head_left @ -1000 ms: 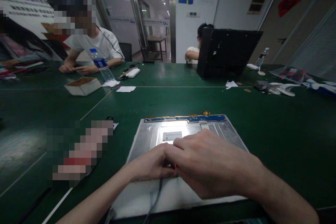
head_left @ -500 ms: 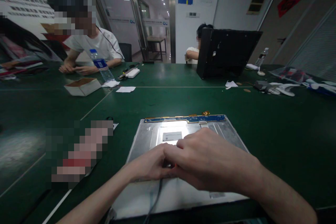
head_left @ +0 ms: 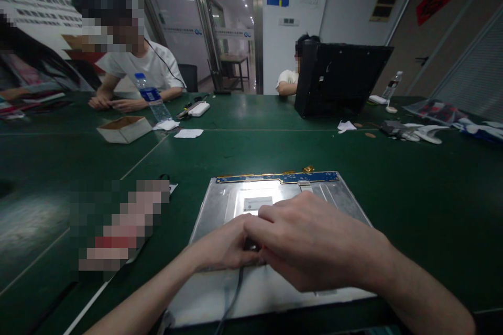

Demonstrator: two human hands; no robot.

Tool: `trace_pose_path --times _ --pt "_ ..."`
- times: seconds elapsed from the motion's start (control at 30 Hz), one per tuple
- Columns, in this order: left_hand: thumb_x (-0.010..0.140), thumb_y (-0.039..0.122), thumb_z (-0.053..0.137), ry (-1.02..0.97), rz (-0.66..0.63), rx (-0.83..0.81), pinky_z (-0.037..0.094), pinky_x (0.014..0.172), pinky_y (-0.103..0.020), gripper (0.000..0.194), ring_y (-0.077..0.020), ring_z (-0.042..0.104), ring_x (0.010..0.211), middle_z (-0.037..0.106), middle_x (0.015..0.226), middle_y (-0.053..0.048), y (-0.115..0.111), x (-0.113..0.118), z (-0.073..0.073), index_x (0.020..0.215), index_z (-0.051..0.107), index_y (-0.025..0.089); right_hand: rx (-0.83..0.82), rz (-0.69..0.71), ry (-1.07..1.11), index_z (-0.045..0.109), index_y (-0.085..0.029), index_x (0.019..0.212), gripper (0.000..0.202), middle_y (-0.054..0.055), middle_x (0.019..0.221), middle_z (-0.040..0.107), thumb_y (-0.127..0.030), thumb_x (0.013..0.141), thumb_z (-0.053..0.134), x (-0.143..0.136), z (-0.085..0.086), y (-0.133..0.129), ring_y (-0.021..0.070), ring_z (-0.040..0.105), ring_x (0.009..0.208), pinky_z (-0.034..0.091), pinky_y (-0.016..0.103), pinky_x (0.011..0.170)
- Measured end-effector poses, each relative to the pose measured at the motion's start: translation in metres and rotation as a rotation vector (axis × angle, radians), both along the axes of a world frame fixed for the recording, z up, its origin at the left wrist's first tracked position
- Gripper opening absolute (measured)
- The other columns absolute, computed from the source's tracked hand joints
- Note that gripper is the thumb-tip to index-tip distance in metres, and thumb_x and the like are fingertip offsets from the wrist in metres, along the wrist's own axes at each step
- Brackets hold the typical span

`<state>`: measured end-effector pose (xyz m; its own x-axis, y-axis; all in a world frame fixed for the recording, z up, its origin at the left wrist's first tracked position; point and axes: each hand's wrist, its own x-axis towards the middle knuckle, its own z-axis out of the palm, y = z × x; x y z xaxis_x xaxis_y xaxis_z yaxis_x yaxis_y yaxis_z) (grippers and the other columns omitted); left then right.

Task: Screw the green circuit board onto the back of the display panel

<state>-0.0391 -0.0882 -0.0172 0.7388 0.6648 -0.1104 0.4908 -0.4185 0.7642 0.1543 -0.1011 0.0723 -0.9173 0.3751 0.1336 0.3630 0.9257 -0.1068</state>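
Observation:
In front of me a flat display panel (head_left: pixel 208 199) lies with its silver metal back up. A blue circuit board strip (head_left: pixel 255 179) runs along its far edge, and a pale label (head_left: pixel 257 203) is near the middle. My left hand (head_left: pixel 226 243) and my right hand (head_left: pixel 310 238) meet over the panel, fingers closed together. Whatever they pinch is mostly hidden; a small dark part shows between them. From below my left hand a dark cable (head_left: pixel 236 296) runs over the panel's white near part toward me.
Left of the panel lies a blurred-out flat object (head_left: pixel 126 225) with a white strip. Farther back are an open box (head_left: pixel 124 130), a water bottle (head_left: pixel 153 97), a large black casing (head_left: pixel 341 81) and loose items (head_left: pixel 416 131). Other people sit across the green table (head_left: pixel 251 146).
My right hand has turned and shifted slightly at the fingers. A red bit that showed between the hands is now mostly covered. The panel stays in place.

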Motion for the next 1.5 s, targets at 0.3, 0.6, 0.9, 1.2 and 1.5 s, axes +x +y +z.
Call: trace_pose_path --times 0.3,0.6,0.9,1.2,1.5 --pt "0.076 0.026 0.057 0.0 -0.018 0.022 0.042 0.06 -0.023 0.013 -0.0172 0.053 0.07 0.063 0.083 -0.004 0.001 -0.002 -0.002 0.079 0.064 0.015 0.025 -0.004 0.012 0.053 -0.016 0.096 0.012 0.002 0.079 0.062 -0.02 0.085 0.05 0.0 0.001 0.0 0.0132 0.044 0.058 0.023 0.03 0.047" --pt "0.074 0.022 0.056 0.019 -0.016 0.003 0.041 0.057 -0.022 0.008 -0.0161 0.052 0.067 0.061 0.076 -0.002 0.002 -0.003 -0.003 0.074 0.061 0.015 0.037 -0.008 0.007 0.054 -0.016 0.096 0.013 0.002 0.079 0.062 -0.02 0.085 0.05 0.0 0.001 0.0 0.0133 0.045 0.058 0.023 0.031 0.047" --pt "0.077 0.027 0.056 -0.033 -0.017 0.048 0.043 0.061 -0.024 0.013 -0.0171 0.054 0.069 0.062 0.079 -0.004 0.0 -0.001 -0.001 0.076 0.061 0.015 0.02 0.003 0.013 0.053 -0.016 0.097 0.013 0.002 0.08 0.062 -0.021 0.086 0.049 0.0 -0.001 0.0 0.0136 0.045 0.06 0.024 0.03 0.046" --pt "0.081 0.029 0.057 -0.047 -0.037 0.034 0.045 0.065 -0.024 0.016 -0.0186 0.057 0.076 0.064 0.087 -0.005 0.001 -0.003 -0.005 0.086 0.064 0.015 0.029 -0.017 -0.003 0.053 -0.016 0.097 0.012 0.002 0.079 0.063 -0.024 0.09 0.049 -0.002 -0.002 0.001 0.0125 0.046 0.058 0.022 0.03 0.047" --pt "0.077 0.023 0.058 -0.035 -0.028 0.019 0.044 0.06 -0.023 0.011 -0.0173 0.056 0.069 0.063 0.079 -0.003 0.001 -0.003 -0.008 0.079 0.064 0.014 -0.002 -0.002 0.01 0.053 -0.016 0.098 0.014 0.002 0.081 0.063 -0.024 0.087 0.05 -0.001 -0.004 0.001 0.0137 0.045 0.06 0.024 0.029 0.047"
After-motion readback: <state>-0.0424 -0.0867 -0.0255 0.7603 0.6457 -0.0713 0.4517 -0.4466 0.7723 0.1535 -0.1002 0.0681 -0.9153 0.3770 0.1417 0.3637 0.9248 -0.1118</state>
